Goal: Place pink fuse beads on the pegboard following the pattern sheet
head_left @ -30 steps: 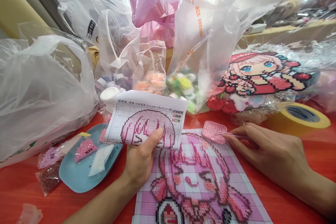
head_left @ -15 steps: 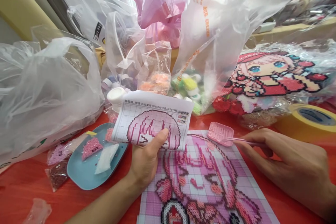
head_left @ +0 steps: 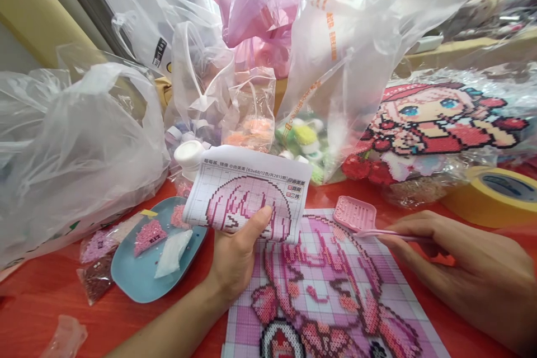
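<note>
A folded paper pattern chart (head_left: pixel 247 190), printed with a pixel figure, is pinched in my left hand (head_left: pixel 232 254), thumb on its front. My right hand (head_left: pixel 470 274) closes round slim pink tweezers (head_left: pixel 403 235). Their tip is at the lower edge of a small pink ridged bead tray (head_left: pixel 352 211); whether a bead is in it I cannot make out. Below both hands lies a pink-and-white checked pegboard (head_left: pixel 241 319), covered in part with pink, red and dark fuse beads that form a winking face. The paper hides its upper left part.
A blue plate (head_left: pixel 134 282) at left bears bead packets, with more bead bags (head_left: pixel 96 277) beside it. Plastic bags (head_left: pixel 84 140) and a white jar (head_left: pixel 188 154) line the back. A finished bead figure (head_left: pixel 453 123) and yellow tape roll (head_left: pixel 495 196) stand right.
The tweezers' tip has shifted slightly from over the tray's right part to its lower edge, by the board's top. The left hand still holds the chart; the whole view moved a little.
</note>
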A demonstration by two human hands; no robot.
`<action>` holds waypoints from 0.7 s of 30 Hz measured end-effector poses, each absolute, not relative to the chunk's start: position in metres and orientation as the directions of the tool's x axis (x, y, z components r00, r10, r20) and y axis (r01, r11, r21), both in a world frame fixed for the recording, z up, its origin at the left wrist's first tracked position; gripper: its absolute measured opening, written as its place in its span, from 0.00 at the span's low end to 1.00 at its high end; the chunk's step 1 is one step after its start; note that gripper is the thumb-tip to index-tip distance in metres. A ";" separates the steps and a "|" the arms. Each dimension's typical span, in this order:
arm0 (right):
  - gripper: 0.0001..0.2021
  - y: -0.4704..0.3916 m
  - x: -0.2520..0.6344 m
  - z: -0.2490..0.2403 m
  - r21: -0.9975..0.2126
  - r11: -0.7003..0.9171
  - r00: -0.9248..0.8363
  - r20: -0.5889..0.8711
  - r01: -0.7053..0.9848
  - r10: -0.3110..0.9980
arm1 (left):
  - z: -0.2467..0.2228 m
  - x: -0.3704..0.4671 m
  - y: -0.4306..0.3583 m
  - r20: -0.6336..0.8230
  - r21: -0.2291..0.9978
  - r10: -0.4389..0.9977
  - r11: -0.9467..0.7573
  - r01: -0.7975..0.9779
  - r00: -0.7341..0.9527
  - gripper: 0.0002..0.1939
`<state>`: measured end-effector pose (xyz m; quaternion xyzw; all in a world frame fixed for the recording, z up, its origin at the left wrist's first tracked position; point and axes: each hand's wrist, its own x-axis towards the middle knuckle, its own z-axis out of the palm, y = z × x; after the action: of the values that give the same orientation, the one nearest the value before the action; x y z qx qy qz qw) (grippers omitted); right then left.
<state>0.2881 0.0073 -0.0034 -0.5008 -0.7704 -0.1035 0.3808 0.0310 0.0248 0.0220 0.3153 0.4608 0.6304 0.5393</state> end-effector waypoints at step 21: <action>0.16 0.006 0.290 -0.005 -0.212 0.501 -0.236 0.687 0.839 0.687 | 0.023 0.033 0.026 -0.119 0.919 0.968 0.022 -0.395 -0.221 0.31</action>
<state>0.2897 0.0062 -0.0048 -0.4893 -0.7797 -0.1008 0.3776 0.0325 0.0260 0.0232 0.3079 0.4655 0.6277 0.5427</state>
